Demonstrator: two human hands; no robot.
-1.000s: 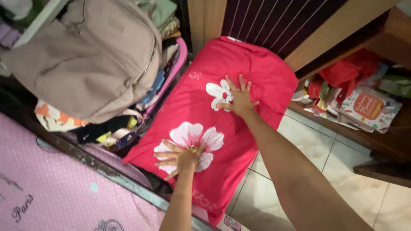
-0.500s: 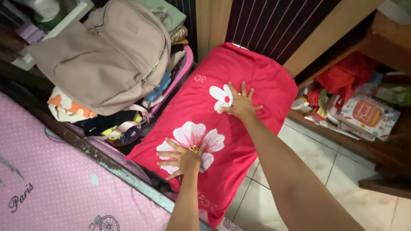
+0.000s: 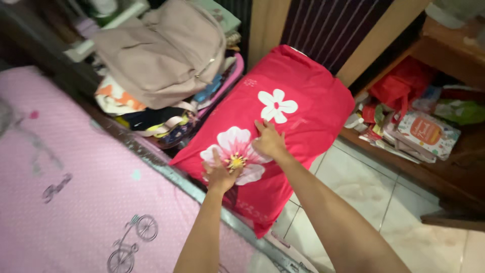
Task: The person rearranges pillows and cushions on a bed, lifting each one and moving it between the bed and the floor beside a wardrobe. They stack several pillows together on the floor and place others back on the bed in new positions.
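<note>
A large red pillow (image 3: pixel 298 96) with white and pink flower prints lies slanted between a bed edge and a wooden shelf. My left hand (image 3: pixel 220 174) rests flat on its lower pink flower, fingers spread. My right hand (image 3: pixel 269 140) presses on the pillow just beside that flower, below the white flower, fingers bent onto the fabric. Neither hand holds anything.
A beige backpack (image 3: pixel 161 55) sits on a pile of clothes (image 3: pixel 151 121) at upper left. A pink dotted mattress (image 3: pixel 76 202) fills the lower left. A low wooden shelf (image 3: pixel 454 167) with red bags and packets stands at right above white floor tiles (image 3: pixel 384 202).
My right hand slid down the pillow from the white flower toward the pink flower, close to my left hand. The view shifted so the mattress fills more of the frame.
</note>
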